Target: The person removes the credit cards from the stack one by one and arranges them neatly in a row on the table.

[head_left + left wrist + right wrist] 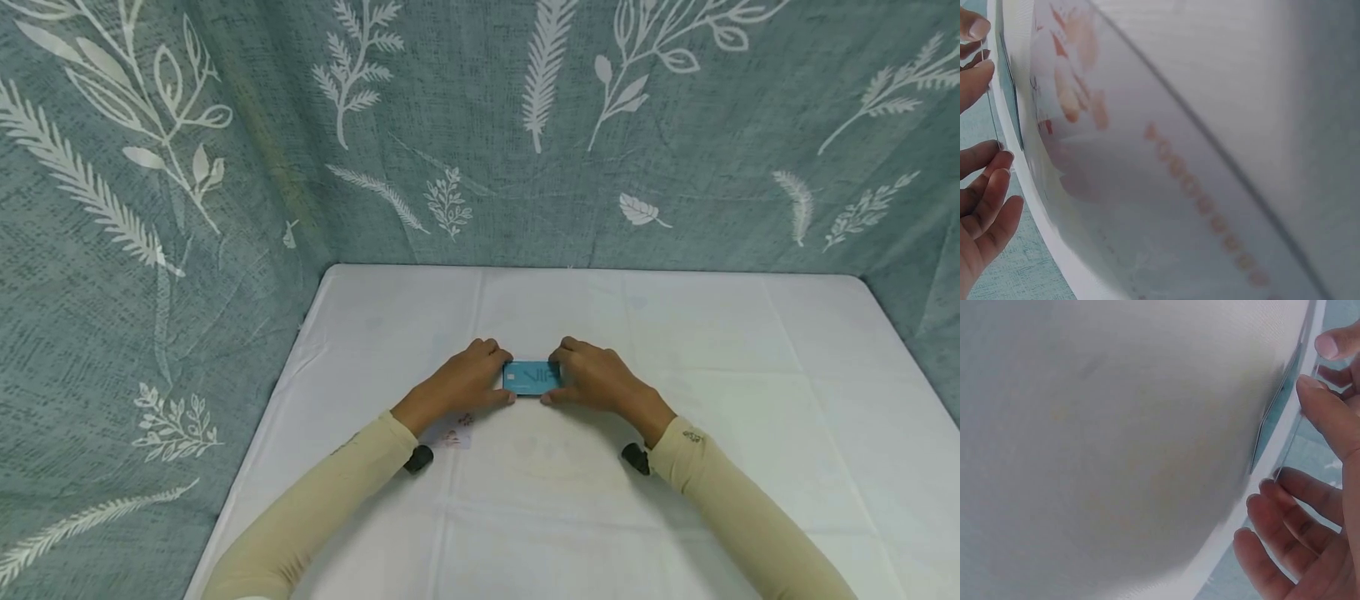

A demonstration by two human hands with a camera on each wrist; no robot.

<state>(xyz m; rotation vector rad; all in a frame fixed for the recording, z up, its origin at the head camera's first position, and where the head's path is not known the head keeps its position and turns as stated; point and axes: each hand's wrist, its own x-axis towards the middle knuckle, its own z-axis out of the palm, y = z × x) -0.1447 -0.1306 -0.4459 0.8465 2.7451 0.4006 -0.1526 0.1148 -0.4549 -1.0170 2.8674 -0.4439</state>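
A blue card (529, 377) with "VIP" lettering and a chip-like square shows between my two hands on the white table. In the wrist views, a thin clear sheet (992, 112) is seen almost edge-on, apart from the blue card (1009, 87). My left hand (471, 380) pinches one end of this sheet with thumb and fingertips. At the opposite end, my right hand (600, 379) pinches the same sheet (1287, 450), its other fingers loosely bent. The blue card (1277, 403) stays nearer the tabletop. What exactly the clear sheet is cannot be told.
Near my left wrist lies a pale flower-patterned card (457, 435); in the left wrist view its orange digits (1204, 203) are blurred. The white tablecloth (675, 533) has fold lines. Green leaf-print curtains (480, 200) border the table at the back and left.
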